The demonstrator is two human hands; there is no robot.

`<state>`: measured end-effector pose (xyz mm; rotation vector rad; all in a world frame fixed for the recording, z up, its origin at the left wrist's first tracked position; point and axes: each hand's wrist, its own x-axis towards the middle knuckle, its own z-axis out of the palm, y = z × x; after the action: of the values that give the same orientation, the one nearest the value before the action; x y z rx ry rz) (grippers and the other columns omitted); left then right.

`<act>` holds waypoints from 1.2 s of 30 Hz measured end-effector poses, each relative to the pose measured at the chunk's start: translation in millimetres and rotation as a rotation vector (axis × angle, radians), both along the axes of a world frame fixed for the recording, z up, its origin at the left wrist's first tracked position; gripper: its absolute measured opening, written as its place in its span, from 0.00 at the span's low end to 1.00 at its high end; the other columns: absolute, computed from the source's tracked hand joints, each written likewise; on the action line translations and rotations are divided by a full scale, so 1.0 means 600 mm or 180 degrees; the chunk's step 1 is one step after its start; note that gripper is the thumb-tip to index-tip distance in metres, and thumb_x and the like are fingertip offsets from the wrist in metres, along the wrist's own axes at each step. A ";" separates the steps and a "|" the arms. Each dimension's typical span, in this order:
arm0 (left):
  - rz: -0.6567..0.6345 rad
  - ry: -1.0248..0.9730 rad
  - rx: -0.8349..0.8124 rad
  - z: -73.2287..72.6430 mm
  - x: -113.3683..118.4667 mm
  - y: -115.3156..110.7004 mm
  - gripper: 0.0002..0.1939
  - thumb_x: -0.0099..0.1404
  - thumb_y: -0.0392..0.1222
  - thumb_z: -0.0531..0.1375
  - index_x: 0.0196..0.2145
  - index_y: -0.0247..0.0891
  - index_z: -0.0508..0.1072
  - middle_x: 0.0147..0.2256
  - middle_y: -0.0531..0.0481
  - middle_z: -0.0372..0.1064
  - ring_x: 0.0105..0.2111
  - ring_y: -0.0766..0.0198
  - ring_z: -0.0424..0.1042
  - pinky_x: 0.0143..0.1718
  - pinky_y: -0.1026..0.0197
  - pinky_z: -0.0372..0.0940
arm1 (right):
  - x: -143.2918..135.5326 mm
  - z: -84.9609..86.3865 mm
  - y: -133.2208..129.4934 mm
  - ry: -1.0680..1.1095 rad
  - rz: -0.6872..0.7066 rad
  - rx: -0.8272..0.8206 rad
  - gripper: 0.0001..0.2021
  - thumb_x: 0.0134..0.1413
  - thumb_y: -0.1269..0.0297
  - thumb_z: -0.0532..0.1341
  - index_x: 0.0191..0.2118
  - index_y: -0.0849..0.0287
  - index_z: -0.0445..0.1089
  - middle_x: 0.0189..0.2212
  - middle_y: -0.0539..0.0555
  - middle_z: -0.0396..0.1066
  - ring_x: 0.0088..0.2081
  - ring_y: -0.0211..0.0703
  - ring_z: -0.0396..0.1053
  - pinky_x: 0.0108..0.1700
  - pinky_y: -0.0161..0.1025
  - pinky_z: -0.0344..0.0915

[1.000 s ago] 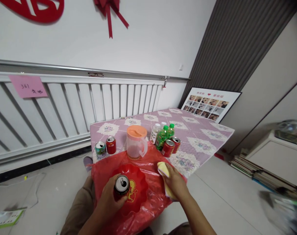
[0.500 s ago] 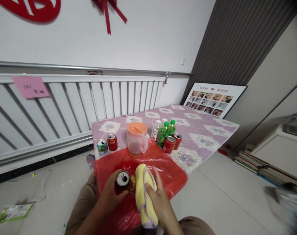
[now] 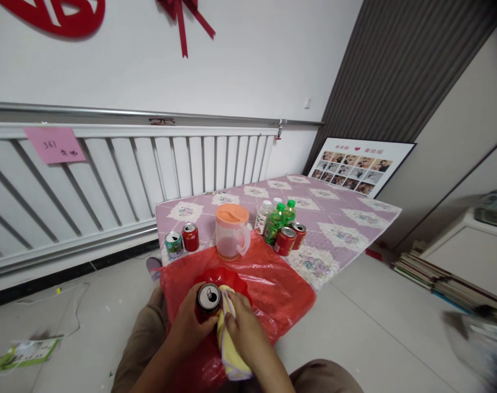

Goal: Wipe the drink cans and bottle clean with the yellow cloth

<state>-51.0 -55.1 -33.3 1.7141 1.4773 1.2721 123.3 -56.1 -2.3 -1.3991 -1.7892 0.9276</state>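
An opened dark drink can (image 3: 209, 298) stands upright in my left hand (image 3: 189, 319), its fingers wrapped round the side. My right hand (image 3: 245, 326) grips a yellow cloth (image 3: 232, 357) with a lilac edge and presses it against the can's right side. Beneath both hands lies a red plastic bag (image 3: 279, 284), spread over the table's near corner. A red scalloped dish (image 3: 236, 281) rests on the bag, partly hidden behind the can and cloth.
A clear pitcher (image 3: 228, 240) with an orange lid stands behind the bag. To its left are a red can (image 3: 190, 238) and a green can (image 3: 173, 245). Green-capped bottles (image 3: 274, 225), white-capped bottles (image 3: 262, 216) and red cans (image 3: 285, 242) stand right on the flowered tablecloth (image 3: 347, 234).
My right hand has moved left, bringing the cloth from beside the can into contact with it. The red dish behind now shows more. My left hand still holds the can.
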 end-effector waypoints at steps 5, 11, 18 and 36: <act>-0.0128 0.0036 -0.0063 0.008 -0.004 0.002 0.32 0.49 0.36 0.64 0.53 0.37 0.63 0.52 0.39 0.69 0.54 0.48 0.68 0.58 0.42 0.61 | 0.002 0.007 -0.007 -0.0117 0.0012 -0.0066 0.28 0.56 0.70 0.54 0.64 0.61 0.58 0.63 0.61 0.57 0.66 0.47 0.53 0.66 0.47 0.49; -0.0459 0.0059 -0.0291 0.031 -0.014 0.002 0.32 0.50 0.36 0.64 0.54 0.38 0.62 0.54 0.40 0.68 0.55 0.48 0.67 0.59 0.44 0.61 | 0.012 0.016 -0.006 -0.0011 0.0230 -0.0043 0.29 0.55 0.69 0.55 0.64 0.58 0.57 0.67 0.57 0.50 0.68 0.45 0.44 0.68 0.46 0.46; -0.1155 0.0112 -0.0560 0.075 -0.032 0.017 0.34 0.47 0.29 0.61 0.54 0.40 0.64 0.53 0.45 0.69 0.54 0.52 0.67 0.59 0.50 0.61 | 0.014 0.001 0.001 -0.0336 0.0319 -0.0272 0.30 0.52 0.75 0.54 0.63 0.65 0.59 0.63 0.63 0.58 0.65 0.47 0.54 0.67 0.46 0.48; 0.0280 0.0362 0.0015 0.038 -0.006 -0.013 0.26 0.50 0.36 0.65 0.48 0.39 0.67 0.47 0.44 0.68 0.49 0.50 0.69 0.53 0.42 0.64 | 0.016 0.009 0.007 0.0124 0.0170 0.0168 0.26 0.54 0.72 0.54 0.60 0.58 0.64 0.62 0.59 0.58 0.65 0.46 0.54 0.66 0.47 0.50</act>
<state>-54.8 -63.0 -10.5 1.7676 1.6324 1.2412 133.0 -51.7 3.2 -1.2976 -1.8166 0.9225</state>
